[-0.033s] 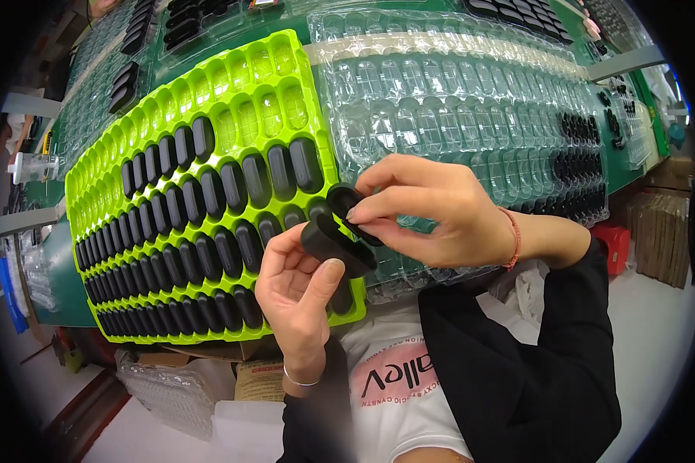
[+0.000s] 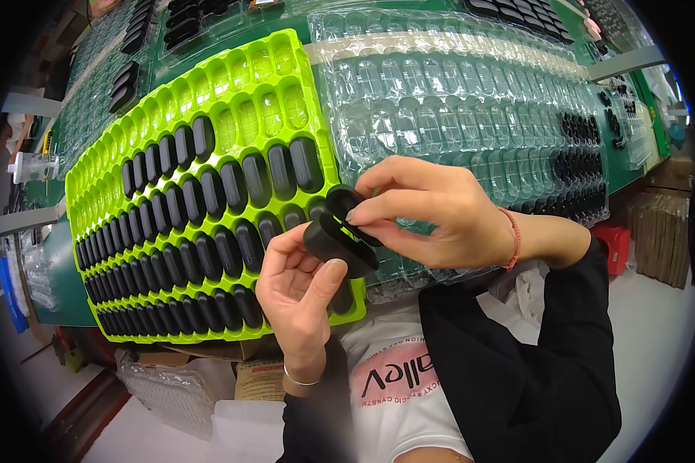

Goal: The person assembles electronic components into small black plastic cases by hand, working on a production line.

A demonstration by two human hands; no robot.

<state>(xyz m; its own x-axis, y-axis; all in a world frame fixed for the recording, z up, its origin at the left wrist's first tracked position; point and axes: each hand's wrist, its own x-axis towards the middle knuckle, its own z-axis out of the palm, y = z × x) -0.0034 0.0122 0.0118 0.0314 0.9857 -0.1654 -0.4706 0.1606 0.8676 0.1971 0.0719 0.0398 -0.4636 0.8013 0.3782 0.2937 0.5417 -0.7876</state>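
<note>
My left hand (image 2: pixel 297 297) is closed round a small black oblong case (image 2: pixel 333 245), thumb in front and fingers behind. The case is tilted and stands open, with its rounded lid part (image 2: pixel 343 200) raised on the far side. From the right, my right hand (image 2: pixel 436 212) pinches the lid part's edge between thumb and fingertips. Whether a smaller piece sits between those fingertips is hidden. Both hands are over the right edge of a bright green tray (image 2: pixel 317 92), which holds rows of closed black cases (image 2: pixel 256 180) in its oval pockets.
Clear plastic blister trays (image 2: pixel 440 85) cover the green tabletop to the right, with small black parts (image 2: pixel 578 163) in their far-right pockets. More black cases (image 2: pixel 517 15) lie at the back. A red stool (image 2: pixel 611 247) and stacked cardboard (image 2: pixel 660 239) stand at the right.
</note>
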